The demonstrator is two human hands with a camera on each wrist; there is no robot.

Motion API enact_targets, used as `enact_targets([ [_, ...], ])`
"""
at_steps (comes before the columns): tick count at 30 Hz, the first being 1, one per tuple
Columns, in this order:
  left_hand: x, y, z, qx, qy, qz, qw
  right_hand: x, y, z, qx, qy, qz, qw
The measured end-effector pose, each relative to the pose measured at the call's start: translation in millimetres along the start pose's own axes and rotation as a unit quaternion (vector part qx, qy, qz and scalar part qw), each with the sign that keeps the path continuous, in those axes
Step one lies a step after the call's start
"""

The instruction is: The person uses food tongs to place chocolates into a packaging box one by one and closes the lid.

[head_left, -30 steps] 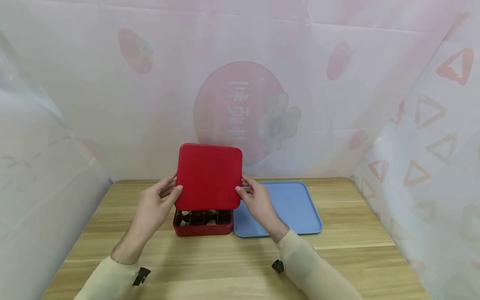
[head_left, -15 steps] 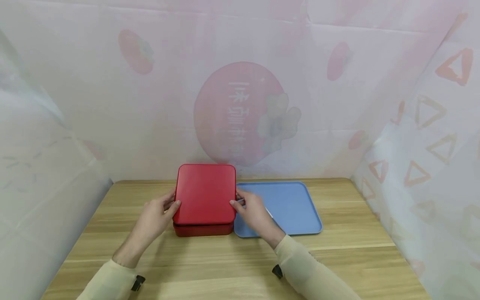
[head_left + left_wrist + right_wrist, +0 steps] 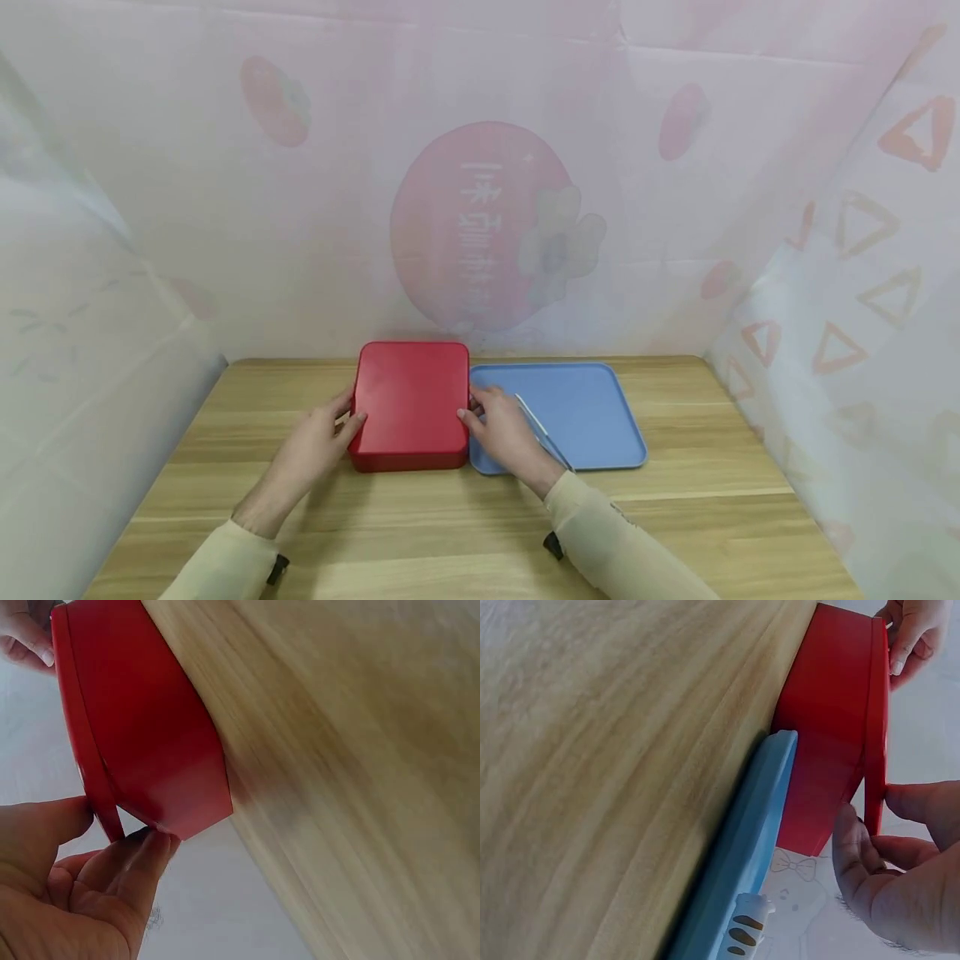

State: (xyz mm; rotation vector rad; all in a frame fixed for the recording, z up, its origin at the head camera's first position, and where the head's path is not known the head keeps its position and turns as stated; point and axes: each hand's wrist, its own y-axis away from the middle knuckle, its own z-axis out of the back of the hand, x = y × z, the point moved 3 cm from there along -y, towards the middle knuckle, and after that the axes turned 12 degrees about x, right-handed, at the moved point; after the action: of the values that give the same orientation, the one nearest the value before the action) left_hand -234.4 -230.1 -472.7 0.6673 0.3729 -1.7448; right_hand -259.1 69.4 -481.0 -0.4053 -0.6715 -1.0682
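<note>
A square red lid [image 3: 412,398] covers the top of a red box [image 3: 408,461] on the table. Its front edge sits down on the box, while a wedge-shaped gap shows under it toward the back in both wrist views. My left hand [image 3: 315,446] pinches the lid's left edge, thumb on top and fingers underneath beside the box wall [image 3: 154,735]. On the opposite edge, my right hand [image 3: 510,435] pinches the lid [image 3: 877,712] the same way. The inside of the box is hidden.
Right against the box lies a blue tray [image 3: 592,417], partly under my right hand. On it rests a slim white utensil [image 3: 542,429], with brown patches on its end [image 3: 744,930]. A printed cloth [image 3: 480,225] hangs behind the wooden table [image 3: 405,533].
Both hands have lowered the lid from a steep tilt above the open box until it covers the compartments. The slim white utensil has come into sight beside the right wrist.
</note>
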Motion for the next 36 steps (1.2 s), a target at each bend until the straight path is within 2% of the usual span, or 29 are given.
enact_targets([
  [4,2.2,-3.7,-2.2,0.005,-0.018,0.016,0.9997,-5.3,-1.6,-2.7,0.017,0.002,0.000,1.000],
  [5,2.7,-4.6,-2.9,0.007,-0.020,0.021,0.9995,-14.3,-4.3,-6.1,0.014,0.008,0.014,1.000],
  [8,4.0,-7.1,-4.0,0.016,-0.029,0.039,0.9987,-18.0,-5.2,-7.5,0.022,0.010,0.020,1.000],
  [16,9.3,-13.3,-7.3,0.037,-0.036,0.068,0.9964,-12.1,-9.4,-8.1,0.043,0.024,-0.026,0.998],
  [23,1.7,-17.8,-5.7,0.036,-0.120,0.058,0.9904,-7.2,-13.1,-6.7,0.065,0.042,-0.049,0.996],
  [25,-1.3,-18.8,-3.8,0.041,-0.131,0.052,0.9891,-5.9,-13.7,-5.9,0.071,0.046,-0.052,0.995],
  [31,-3.0,-27.1,5.1,0.061,-0.119,0.032,0.9904,-3.7,-15.3,-4.3,0.072,0.084,-0.036,0.993],
  [36,5.4,-46.1,9.4,0.091,-0.084,0.045,0.9913,-3.8,-17.2,-3.8,0.097,0.128,-0.020,0.987],
])
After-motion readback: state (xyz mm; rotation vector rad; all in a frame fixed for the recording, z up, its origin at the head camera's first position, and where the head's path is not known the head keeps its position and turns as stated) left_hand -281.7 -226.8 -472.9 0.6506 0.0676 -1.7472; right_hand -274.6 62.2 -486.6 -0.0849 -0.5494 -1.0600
